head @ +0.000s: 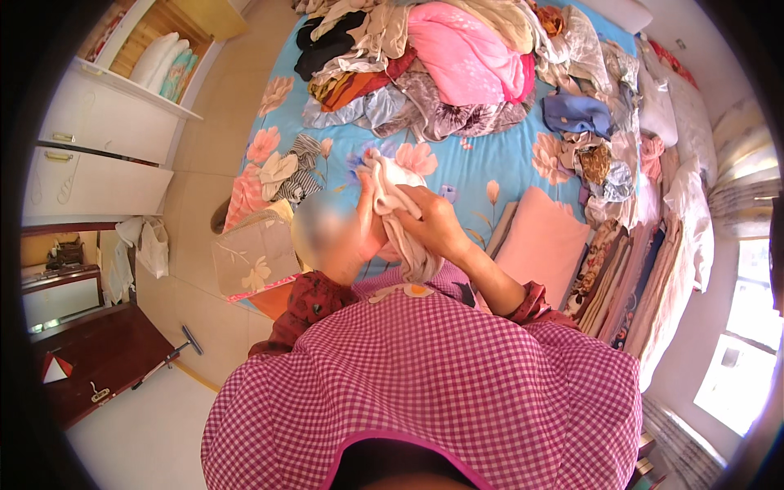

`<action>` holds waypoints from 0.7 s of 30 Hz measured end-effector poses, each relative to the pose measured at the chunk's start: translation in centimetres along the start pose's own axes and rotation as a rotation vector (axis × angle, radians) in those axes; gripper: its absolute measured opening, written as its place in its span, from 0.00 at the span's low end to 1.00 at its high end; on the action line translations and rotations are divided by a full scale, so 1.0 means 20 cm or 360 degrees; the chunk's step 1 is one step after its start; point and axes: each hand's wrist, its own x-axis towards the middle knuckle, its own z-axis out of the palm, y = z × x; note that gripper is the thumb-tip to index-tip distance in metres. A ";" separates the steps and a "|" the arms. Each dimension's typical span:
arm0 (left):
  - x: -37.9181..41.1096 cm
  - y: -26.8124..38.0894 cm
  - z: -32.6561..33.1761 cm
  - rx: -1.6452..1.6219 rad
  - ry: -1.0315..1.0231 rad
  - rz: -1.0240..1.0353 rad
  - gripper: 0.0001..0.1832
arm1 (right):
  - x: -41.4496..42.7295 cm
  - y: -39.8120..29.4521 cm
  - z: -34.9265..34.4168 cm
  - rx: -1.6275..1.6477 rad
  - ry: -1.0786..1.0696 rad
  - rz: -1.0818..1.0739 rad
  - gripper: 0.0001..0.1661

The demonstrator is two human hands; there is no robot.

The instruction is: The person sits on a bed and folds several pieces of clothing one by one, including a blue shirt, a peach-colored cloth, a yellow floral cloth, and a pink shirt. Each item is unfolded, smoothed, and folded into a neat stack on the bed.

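Note:
A whitish, crumpled cloth (398,190) is bunched between my hands, above the blue floral bedsheet (478,165) and close to my checked apron. My right hand (432,220) grips it from the right, with the fingers curled over a fold. My left hand (367,226) holds its left side, partly behind a blurred patch. The cloth's lower part hangs down towards the apron. Left of my hands lie a cream cloth (278,174) and striped cloths (301,184). A folded pink cloth (542,236) lies to the right.
Heaped clothes and a pink blanket (465,55) cover the bed's far part. A blue folded garment (576,113) lies at the right, near a row of folded textiles (625,275). A beige floral folded item (257,254) sits at the left edge. White cabinets (104,122) stand across the floor.

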 end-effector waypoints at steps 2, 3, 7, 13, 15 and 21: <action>0.00 0.05 0.09 -0.0766 -0.0007 -0.0507 0.23 | -0.01 0.06 -0.02 0.0243 0.0023 0.0228 0.20; 0.02 0.01 0.07 -0.0742 -0.0065 -0.0586 0.23 | -0.01 0.09 -0.03 0.0374 0.0040 0.0335 0.19; 0.09 -0.09 0.05 -0.0187 -0.0217 -0.0521 0.25 | -0.02 0.20 -0.07 0.0992 0.0285 0.0797 0.17; 0.28 0.04 -0.37 -0.0306 0.0067 -0.0248 0.31 | -0.02 0.22 -0.52 0.1623 0.1300 0.0626 0.08; 0.20 0.21 -0.34 -0.0288 0.0098 0.0095 0.34 | -0.09 0.20 -0.67 0.1829 0.1251 0.0242 0.09; 0.13 -0.06 -0.51 -0.0355 0.0347 0.0092 0.40 | -0.34 0.40 -0.49 0.1719 0.1331 0.0462 0.18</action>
